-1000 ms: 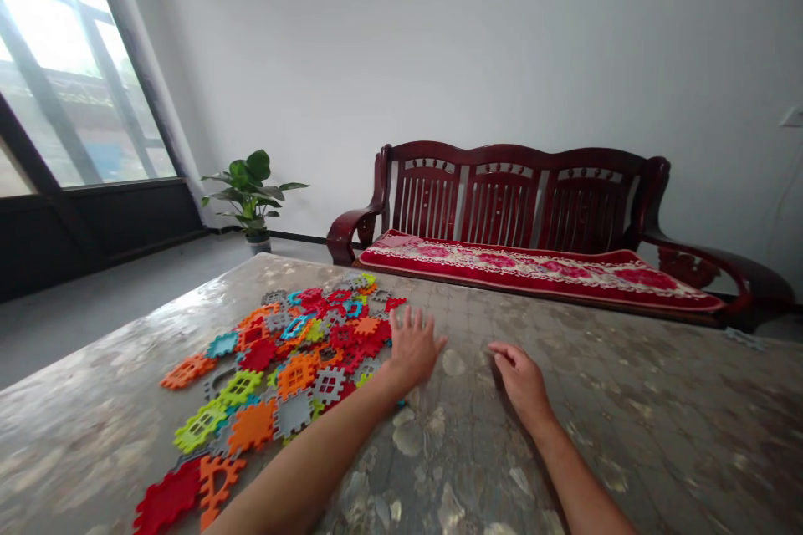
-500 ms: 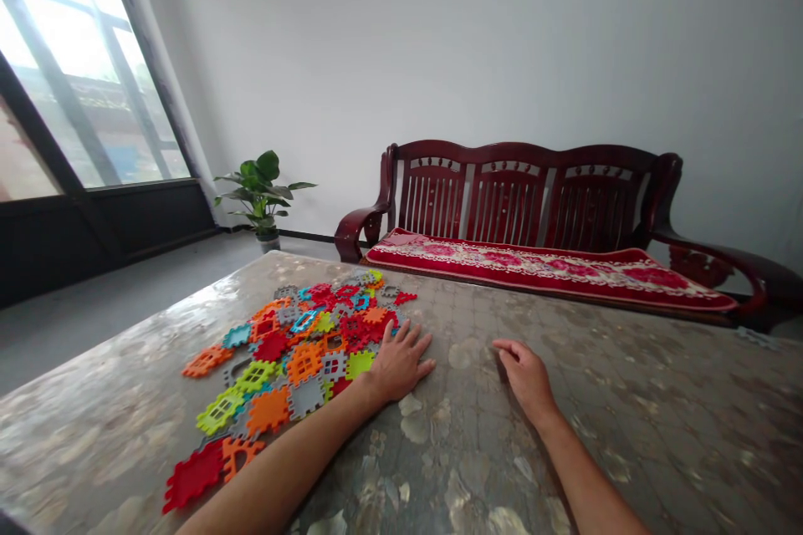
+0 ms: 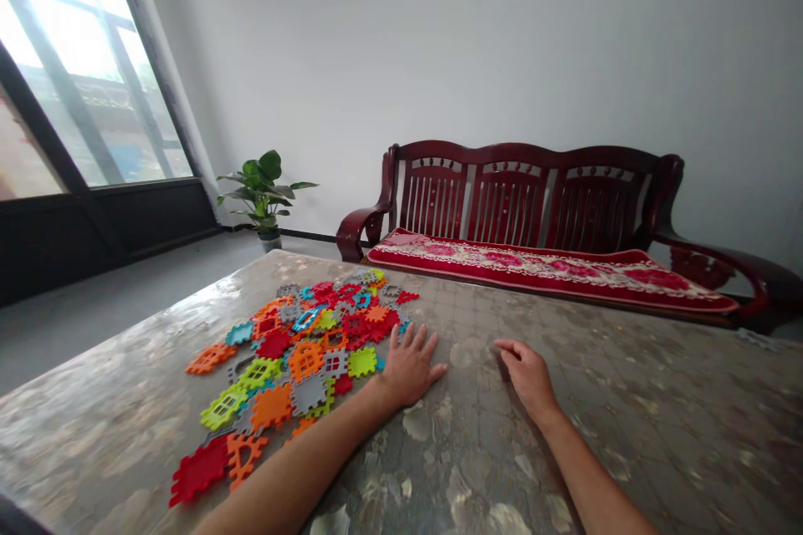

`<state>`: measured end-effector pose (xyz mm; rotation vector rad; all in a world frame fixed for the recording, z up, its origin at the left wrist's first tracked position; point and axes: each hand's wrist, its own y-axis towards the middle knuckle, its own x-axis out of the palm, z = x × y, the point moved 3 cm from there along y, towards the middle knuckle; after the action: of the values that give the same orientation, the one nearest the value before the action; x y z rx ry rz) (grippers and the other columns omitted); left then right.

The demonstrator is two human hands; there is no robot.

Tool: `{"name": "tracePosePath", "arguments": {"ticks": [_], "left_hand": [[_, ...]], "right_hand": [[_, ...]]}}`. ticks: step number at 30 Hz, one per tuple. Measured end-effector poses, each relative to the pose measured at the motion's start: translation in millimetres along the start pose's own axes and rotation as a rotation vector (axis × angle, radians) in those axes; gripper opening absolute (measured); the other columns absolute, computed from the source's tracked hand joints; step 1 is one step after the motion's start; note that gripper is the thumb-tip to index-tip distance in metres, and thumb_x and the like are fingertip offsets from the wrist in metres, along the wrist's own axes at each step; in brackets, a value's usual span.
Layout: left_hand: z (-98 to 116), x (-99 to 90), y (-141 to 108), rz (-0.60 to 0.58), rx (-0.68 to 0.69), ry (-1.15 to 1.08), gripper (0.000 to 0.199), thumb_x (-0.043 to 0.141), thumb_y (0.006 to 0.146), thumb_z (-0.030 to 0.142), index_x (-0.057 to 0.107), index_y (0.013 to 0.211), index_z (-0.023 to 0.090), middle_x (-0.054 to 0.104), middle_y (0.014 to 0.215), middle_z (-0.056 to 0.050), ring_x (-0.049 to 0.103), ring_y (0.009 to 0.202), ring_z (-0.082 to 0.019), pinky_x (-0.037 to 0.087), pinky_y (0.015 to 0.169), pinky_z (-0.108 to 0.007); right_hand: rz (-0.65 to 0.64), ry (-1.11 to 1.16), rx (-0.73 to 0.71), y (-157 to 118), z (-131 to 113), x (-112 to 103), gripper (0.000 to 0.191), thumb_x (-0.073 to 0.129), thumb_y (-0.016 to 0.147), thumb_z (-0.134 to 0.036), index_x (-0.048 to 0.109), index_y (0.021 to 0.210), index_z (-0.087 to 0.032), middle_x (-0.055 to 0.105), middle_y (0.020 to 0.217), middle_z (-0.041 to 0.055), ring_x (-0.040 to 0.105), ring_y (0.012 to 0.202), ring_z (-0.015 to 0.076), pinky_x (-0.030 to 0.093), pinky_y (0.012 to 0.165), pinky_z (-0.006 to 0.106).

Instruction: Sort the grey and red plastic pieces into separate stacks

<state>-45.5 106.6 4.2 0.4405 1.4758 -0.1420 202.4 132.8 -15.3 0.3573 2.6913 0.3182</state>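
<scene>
Flat notched plastic pieces in red, orange, green, grey and blue lie in a spread heap on the left of the patterned table (image 3: 477, 435). Among them are an orange piece (image 3: 272, 407), a lime green piece (image 3: 362, 362) and a large red piece (image 3: 199, 470). Palm down, my left hand (image 3: 411, 365) rests at the heap's right edge with its fingers spread and holds nothing. My right hand (image 3: 525, 376) rests on the table further right, fingers curled together; nothing shows in it.
A grey piece (image 3: 760, 339) lies near the table's far right edge. Behind the table stands a dark red wooden bench (image 3: 508, 201) with a red patterned cover (image 3: 552, 267). A potted plant (image 3: 267, 192) is on the floor at the back left.
My left hand has shifted a little to the right, uncovering more of the pieces beside it. My right hand has stayed in place.
</scene>
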Motion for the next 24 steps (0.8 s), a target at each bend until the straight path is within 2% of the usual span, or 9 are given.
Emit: {"name": "tracePosePath", "arguments": {"ticks": [3,8,12,15,19,22,24], "left_hand": [[-10,1.1,14,0.005,-0.086,0.024,0.067,0.030,0.093,0.064,0.046,0.143,0.022,0.041,0.152,-0.014,0.029,0.143,-0.036,0.017,0.114,-0.063],[-16,-2.7,50,0.039,-0.056,0.072,0.070,0.031,0.092,0.064,0.045,0.143,0.019,0.040,0.152,-0.016,0.024,0.144,-0.036,0.008,0.116,-0.061],[-26,-6.2,81,-0.033,-0.074,0.066,0.066,0.032,0.091,0.065,0.051,0.138,0.022,0.050,0.145,-0.016,0.028,0.142,-0.037,0.006,0.113,-0.065],[-39,-5.8,95,-0.103,-0.133,0.061,0.064,0.032,0.091,0.064,0.054,0.134,0.022,0.053,0.141,-0.017,0.031,0.141,-0.037,0.008,0.111,-0.068],[-55,-5.7,96,-0.131,-0.231,0.056,0.063,0.035,0.091,0.063,0.052,0.136,0.022,0.049,0.144,-0.017,0.034,0.139,-0.038,0.009,0.111,-0.067],[-53,-14.7,85,-0.065,-0.204,0.032,0.054,0.033,0.095,0.056,0.052,0.135,0.025,0.053,0.141,-0.014,0.037,0.137,-0.035,0.011,0.111,-0.068],[-49,-25.9,70,0.004,-0.177,0.008,0.053,0.032,0.096,0.052,0.048,0.139,0.026,0.051,0.144,-0.012,0.033,0.140,-0.035,0.012,0.111,-0.067]], "right_hand": [[-0.016,-0.012,0.009,-1,0,0,0.034,0.050,0.069,-0.039,0.074,0.085,-0.021,0.075,0.093,0.0069,0.067,0.091,0.0255,0.049,0.087,0.038],[0.001,-0.025,-0.015,-2,-3,0,0.032,0.050,0.070,-0.038,0.074,0.083,-0.021,0.075,0.093,0.0065,0.067,0.091,0.0252,0.049,0.085,0.036],[0.009,-0.020,-0.012,-3,-4,0,0.031,0.050,0.069,-0.037,0.074,0.082,-0.022,0.075,0.090,0.0061,0.067,0.089,0.0253,0.050,0.084,0.037],[0.009,-0.022,-0.008,-3,-4,0,0.030,0.050,0.069,-0.037,0.074,0.081,-0.022,0.075,0.090,0.0056,0.068,0.089,0.0255,0.050,0.084,0.037],[0.009,-0.036,-0.004,-3,-6,0,0.030,0.050,0.069,-0.037,0.074,0.080,-0.023,0.075,0.088,0.0053,0.068,0.087,0.0252,0.051,0.083,0.037],[0.002,-0.034,-0.008,-3,-7,-1,0.031,0.050,0.069,-0.037,0.074,0.080,-0.022,0.075,0.088,0.0054,0.068,0.087,0.0248,0.051,0.082,0.035],[0.002,-0.023,0.007,-4,-8,-1,0.032,0.050,0.069,-0.037,0.074,0.080,-0.022,0.076,0.087,0.0055,0.068,0.086,0.0246,0.051,0.082,0.035]]}}
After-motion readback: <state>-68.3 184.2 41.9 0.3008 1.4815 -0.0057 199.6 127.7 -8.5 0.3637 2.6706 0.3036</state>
